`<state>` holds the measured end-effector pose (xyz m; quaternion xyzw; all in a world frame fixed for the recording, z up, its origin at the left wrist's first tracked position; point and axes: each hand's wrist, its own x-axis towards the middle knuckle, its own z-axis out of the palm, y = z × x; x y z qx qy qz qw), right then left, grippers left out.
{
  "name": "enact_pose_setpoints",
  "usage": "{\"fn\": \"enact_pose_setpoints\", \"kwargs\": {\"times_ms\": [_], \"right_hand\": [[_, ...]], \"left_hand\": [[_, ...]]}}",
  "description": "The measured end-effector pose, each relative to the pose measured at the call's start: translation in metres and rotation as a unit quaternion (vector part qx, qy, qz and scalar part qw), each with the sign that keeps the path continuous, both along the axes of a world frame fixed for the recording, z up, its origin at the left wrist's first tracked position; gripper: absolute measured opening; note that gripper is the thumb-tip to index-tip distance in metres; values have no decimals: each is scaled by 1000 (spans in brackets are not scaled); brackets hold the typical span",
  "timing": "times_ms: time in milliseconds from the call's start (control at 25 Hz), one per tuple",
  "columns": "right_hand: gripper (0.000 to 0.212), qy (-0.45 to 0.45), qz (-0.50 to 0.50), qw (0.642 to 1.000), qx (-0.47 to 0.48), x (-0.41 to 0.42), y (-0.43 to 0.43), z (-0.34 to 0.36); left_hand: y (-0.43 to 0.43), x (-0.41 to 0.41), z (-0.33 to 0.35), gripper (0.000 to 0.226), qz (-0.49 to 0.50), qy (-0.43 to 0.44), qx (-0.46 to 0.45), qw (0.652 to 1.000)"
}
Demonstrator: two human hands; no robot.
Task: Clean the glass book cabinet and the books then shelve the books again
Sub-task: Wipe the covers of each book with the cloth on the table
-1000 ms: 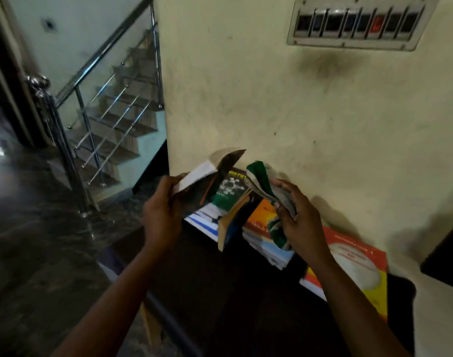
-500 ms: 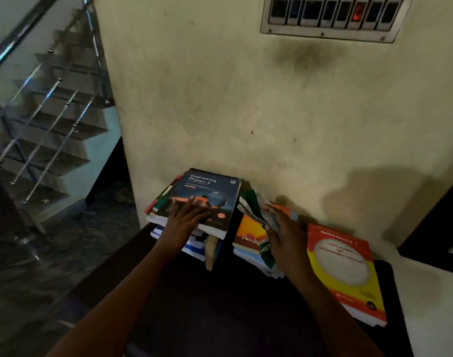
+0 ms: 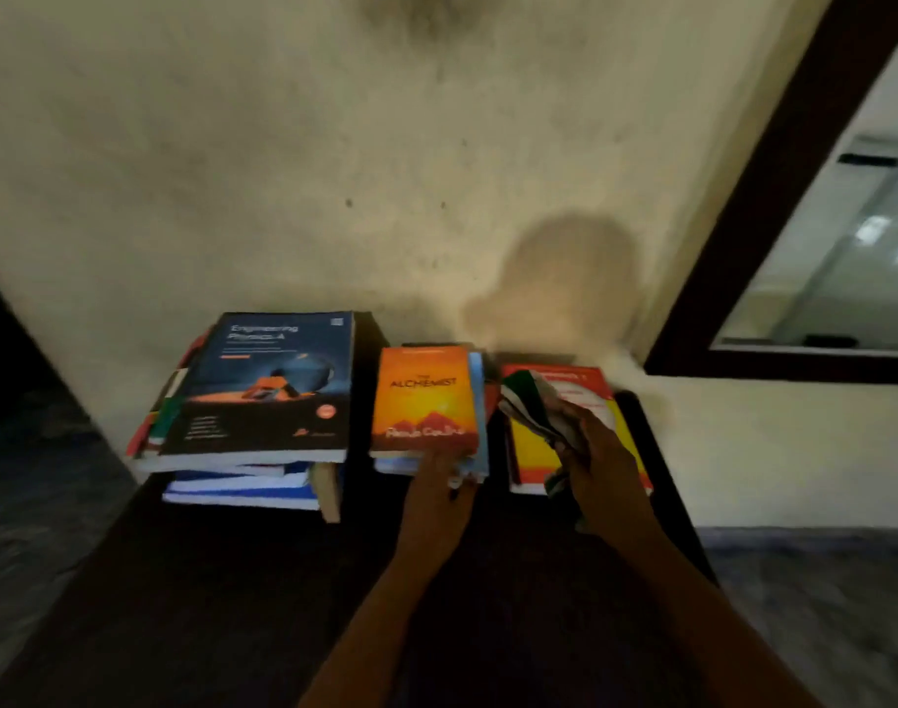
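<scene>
Three groups of books lie on a dark table (image 3: 222,605) against the wall. On the left a dark blue physics book (image 3: 268,385) tops a tall pile. An orange paperback (image 3: 424,398) tops the middle pile. A red and yellow book (image 3: 534,452) lies on the right. My left hand (image 3: 439,495) reaches to the near edge of the middle pile and touches it; blur hides its fingers. My right hand (image 3: 600,462) hovers over the red and yellow book and grips a crumpled green and white cloth (image 3: 531,401).
A stained cream wall (image 3: 334,171) rises behind the books. A dark-framed glass cabinet (image 3: 845,247) stands at the right. Grey floor (image 3: 820,605) shows right of the table and at the far left.
My left hand left the physics book and moved right to the middle pile. My right hand shifted right with the cloth, uncovering the orange paperback. The camera turned right and down.
</scene>
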<state>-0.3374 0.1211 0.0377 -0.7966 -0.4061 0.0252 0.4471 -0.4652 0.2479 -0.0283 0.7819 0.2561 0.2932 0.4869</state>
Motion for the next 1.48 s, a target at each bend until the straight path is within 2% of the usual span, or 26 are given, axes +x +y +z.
{"fn": "enact_pose_setpoints", "kwargs": {"times_ms": [80, 160, 200, 280, 360, 480, 560, 680, 800, 1040, 1200, 1400, 1480], "right_hand": [[42, 22, -48, 999, -10, 9, -27, -3], [40, 20, -90, 996, -20, 13, -50, -3], [39, 24, -103, 994, -25, 14, -60, -2], [38, 41, -114, 992, -31, 14, -74, -5], [38, 74, -118, 990, -30, 20, -87, -12], [39, 99, -109, 988, -44, 34, -101, -25], [38, 112, -101, 987, -47, 46, -105, -29], [39, 113, -73, 990, -37, 58, -106, -33], [40, 115, -39, 992, -24, 62, -110, -38], [39, 107, 51, 993, 1, 58, -120, -56], [38, 91, 113, 989, -23, 49, -126, -70], [39, 117, 197, 972, -46, 34, -120, -86], [37, 118, 245, 961, -43, 24, -108, -91]], "left_hand": [[-23, 32, -22, 31, -53, 69, -200, 976], [-34, 59, -45, 40, -45, 132, -313, 939], [-36, 74, -53, 43, -22, 133, -378, 916], [-34, 96, -52, 46, 35, 64, -541, 838], [-32, 121, -49, 50, 83, 7, -614, 785], [-36, 144, -53, 54, 119, -13, -641, 758], [-42, 147, -53, 48, 148, -39, -649, 745], [-49, 143, -50, 40, 176, -76, -624, 757], [-64, 131, -56, 7, 201, -83, -594, 774], [-123, 62, -64, 15, 227, -71, -593, 769], [-177, -12, -68, 18, 287, -84, -600, 742], [-214, -79, -56, 20, 374, -96, -566, 728], [-222, -90, -53, 19, 395, -115, -577, 705]]}}
